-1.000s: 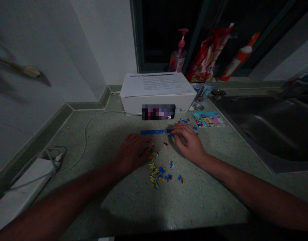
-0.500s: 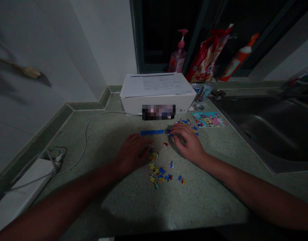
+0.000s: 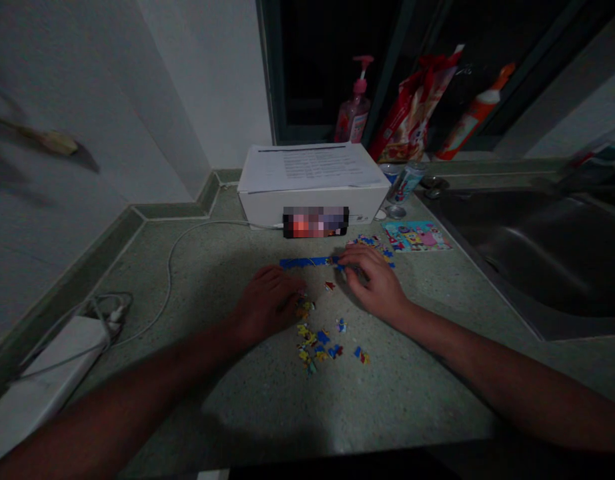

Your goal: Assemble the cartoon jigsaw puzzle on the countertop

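A narrow strip of joined blue jigsaw pieces [image 3: 307, 262] lies flat on the counter. My right hand [image 3: 375, 280] bends over its right end, with thumb and fingertips closed at a blue puzzle piece there. Lower and to the left, my left hand [image 3: 267, 301] rests with curled fingers; its tips meet at a small pale spot beside some yellow pieces [image 3: 305, 308], and what they hold is too dark to make out. A red-brown piece [image 3: 329, 286] lies between the hands. Several loose pieces [image 3: 321, 337] are scattered nearer to me, and a pile [image 3: 365, 240] sits behind my right hand.
A phone [image 3: 315, 223] on a cable leans against a white box [image 3: 312, 200] topped with paper. Right of the pile lies a colourful picture card [image 3: 416, 237]. Cans [image 3: 407, 181] stand by the sink [image 3: 537, 253]. A white power strip [image 3: 62, 353] is at left.
Both hands keep nearly the same places and poses. The whole view has shifted very slightly, and the picture on the phone screen differs.
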The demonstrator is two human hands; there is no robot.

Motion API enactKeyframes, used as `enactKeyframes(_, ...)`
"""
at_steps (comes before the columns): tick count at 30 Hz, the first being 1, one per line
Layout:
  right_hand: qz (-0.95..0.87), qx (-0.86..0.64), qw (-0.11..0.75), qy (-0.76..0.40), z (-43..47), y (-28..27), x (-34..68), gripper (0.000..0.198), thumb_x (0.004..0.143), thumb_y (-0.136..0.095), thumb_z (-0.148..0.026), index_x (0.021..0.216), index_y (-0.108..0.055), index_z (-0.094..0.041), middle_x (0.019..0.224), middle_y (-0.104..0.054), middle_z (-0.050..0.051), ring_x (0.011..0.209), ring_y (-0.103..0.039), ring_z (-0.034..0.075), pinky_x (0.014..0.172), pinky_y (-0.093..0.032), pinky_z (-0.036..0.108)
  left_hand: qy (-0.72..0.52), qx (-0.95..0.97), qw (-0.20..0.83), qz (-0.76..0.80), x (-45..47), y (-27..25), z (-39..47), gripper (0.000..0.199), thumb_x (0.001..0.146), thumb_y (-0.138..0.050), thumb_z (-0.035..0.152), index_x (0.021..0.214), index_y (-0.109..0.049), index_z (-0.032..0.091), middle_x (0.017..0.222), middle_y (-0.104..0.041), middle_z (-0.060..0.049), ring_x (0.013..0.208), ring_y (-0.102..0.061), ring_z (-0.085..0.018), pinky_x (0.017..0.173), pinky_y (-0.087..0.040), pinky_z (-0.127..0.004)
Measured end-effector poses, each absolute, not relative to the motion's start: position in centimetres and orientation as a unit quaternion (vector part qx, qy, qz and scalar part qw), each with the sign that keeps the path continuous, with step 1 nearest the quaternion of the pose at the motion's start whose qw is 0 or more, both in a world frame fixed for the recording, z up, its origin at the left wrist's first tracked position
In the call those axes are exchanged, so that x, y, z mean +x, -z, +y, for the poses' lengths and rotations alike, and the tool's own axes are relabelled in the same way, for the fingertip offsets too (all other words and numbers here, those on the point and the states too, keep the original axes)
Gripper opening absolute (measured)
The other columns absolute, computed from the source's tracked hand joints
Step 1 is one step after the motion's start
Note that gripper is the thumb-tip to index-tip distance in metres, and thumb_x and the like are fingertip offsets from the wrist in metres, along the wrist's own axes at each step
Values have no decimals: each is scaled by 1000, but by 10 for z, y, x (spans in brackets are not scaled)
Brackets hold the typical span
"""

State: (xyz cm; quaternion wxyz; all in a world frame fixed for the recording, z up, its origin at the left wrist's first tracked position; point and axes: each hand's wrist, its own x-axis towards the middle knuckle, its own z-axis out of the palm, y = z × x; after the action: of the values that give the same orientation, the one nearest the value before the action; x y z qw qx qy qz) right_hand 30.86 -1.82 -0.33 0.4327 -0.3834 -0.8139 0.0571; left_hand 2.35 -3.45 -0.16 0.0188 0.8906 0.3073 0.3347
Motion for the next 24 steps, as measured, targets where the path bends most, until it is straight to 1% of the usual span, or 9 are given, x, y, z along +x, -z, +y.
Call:
enactKeyframes(4, -815, -385, 429, -60, -19, 4, 309, 25, 96, -57, -15, 115, -66, -29, 114, -75, 8, 120, -68, 30, 110, -51, 63, -332, 900, 33, 280, 25, -4, -36, 9, 101, -61, 17, 103, -69, 22, 102, -80, -3, 92, -73, -19, 97, -54, -41)
enactKeyframes(6, -814, -385, 431, -60, -19, 4, 309, 25, 96, -57, -15, 115, -66, -29, 114, -75, 7, 120, -68, 29, 110, -51, 63, -321, 908, 42, 268, 26, -7, -39, 8, 102, -62, 19, 101, -69, 21, 102, -80, -3, 92, -72, -19, 96, -54, -40)
enactKeyframes(9, -815, -385, 430, -56, -18, 4, 308, 24, 97, -56, -15, 114, -66, -29, 113, -75, 7, 120, -68, 29, 109, -52, 61, -292, 927, 57, 230, 28, -9, -46, 8, 102, -62, 20, 104, -70, 21, 101, -79, -2, 94, -71, -18, 98, -52, -39)
enactKeyframes(10, -815, -385, 429, -55, -18, 4, 308, 23, 97, -56, -15, 114, -66, -28, 113, -75, 8, 120, -68, 29, 109, -52, 61, -272, 936, 61, 217, 29, -9, -48, 10, 103, -62, 20, 108, -71, 22, 105, -80, -3, 99, -71, -19, 102, -51, -40)
enactKeyframes(13, -813, -387, 432, -51, -17, 4, 309, 22, 97, -56, -15, 114, -66, -27, 113, -75, 8, 119, -69, 29, 109, -52, 60, -260, 946, 56, 187, 30, -8, -52, 13, 105, -60, 21, 108, -72, 21, 106, -80, -3, 101, -70, -19, 109, -47, -41)
enactKeyframes(19, -784, -411, 463, -44, -16, -1, 313, 22, 99, -57, -19, 116, -67, -29, 113, -76, 7, 122, -66, 31, 107, -51, 60, -266, 942, 58, 199, 29, -7, -49, 13, 102, -61, 19, 110, -70, 22, 105, -80, -3, 100, -71, -20, 104, -51, -42)
enactKeyframes(24, -764, -425, 483, -44, -13, -5, 317, 25, 99, -54, -20, 116, -69, -29, 114, -77, 8, 125, -66, 32, 110, -48, 62, -254, 947, 66, 183, 29, -7, -51, 15, 99, -62, 15, 110, -70, 22, 110, -80, -3, 104, -71, -21, 107, -51, -43)
